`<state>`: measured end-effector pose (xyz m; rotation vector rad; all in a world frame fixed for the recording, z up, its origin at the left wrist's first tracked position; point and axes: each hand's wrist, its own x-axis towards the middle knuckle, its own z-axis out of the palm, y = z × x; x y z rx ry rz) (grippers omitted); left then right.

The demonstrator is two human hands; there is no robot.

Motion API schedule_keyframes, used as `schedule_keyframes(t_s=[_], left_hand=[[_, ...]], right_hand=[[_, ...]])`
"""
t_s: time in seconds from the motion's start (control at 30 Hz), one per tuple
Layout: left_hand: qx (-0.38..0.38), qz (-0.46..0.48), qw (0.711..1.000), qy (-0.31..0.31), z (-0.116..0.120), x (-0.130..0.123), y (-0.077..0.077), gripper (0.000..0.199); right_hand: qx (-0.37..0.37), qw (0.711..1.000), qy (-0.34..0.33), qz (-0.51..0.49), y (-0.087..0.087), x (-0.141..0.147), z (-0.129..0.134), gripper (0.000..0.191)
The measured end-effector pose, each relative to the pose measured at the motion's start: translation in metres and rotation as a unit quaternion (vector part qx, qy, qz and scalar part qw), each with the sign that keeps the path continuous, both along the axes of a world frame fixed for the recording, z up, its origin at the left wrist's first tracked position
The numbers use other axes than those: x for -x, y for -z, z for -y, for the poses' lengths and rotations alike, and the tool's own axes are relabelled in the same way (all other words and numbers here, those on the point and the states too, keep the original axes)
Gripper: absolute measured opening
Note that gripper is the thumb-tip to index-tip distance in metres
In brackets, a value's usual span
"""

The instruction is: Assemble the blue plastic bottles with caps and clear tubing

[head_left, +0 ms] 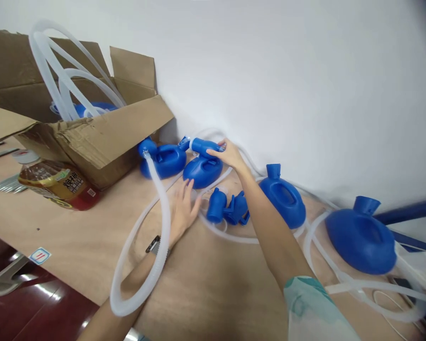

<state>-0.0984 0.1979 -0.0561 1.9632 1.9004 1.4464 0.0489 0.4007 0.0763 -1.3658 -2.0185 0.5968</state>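
My right hand (229,154) is closed around the end of a blue cylindrical urinal head (205,147), which lies tilted just above a blue urinal bottle (202,171). My left hand (184,208), with a watch on its wrist, is flat on the table just in front of that bottle, fingers apart and holding nothing. A translucent hose (166,213) loops over my left forearm from a round blue head (147,148). Right of my left hand lie two loose blue heads, one upright (217,205) and one tipped (237,208).
At the left stands an open cardboard box (106,135) with coiled hoses (62,78) and blue bottles. A drink bottle (58,182) leans against it. More blue bottles (282,196) (362,237) and hoses lie along the wall to the right. A numbered sticker (40,255) is near the table edge.
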Motion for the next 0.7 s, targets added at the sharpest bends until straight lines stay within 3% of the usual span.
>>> schedule_keyframes(t_s=[0.2,0.43,0.53,0.7], left_hand=[[0.071,-0.053,0.996,0.019,-0.061,0.014,-0.005,0.060],[0.075,-0.079,0.994,-0.009,-0.059,0.006,-0.003,0.057],[0.072,-0.063,0.995,-0.031,-0.062,0.006,-0.014,0.052],[0.072,-0.009,0.996,-0.046,-0.084,0.015,-0.042,0.053]], right_hand=[[-0.004,0.994,-0.059,-0.095,0.012,-0.003,-0.009,0.066],[-0.036,0.991,-0.089,-0.095,0.025,0.023,-0.014,0.061],[-0.060,0.989,-0.092,-0.095,0.030,0.021,0.000,0.066],[-0.036,0.972,-0.113,-0.204,0.045,-0.002,0.020,0.071]])
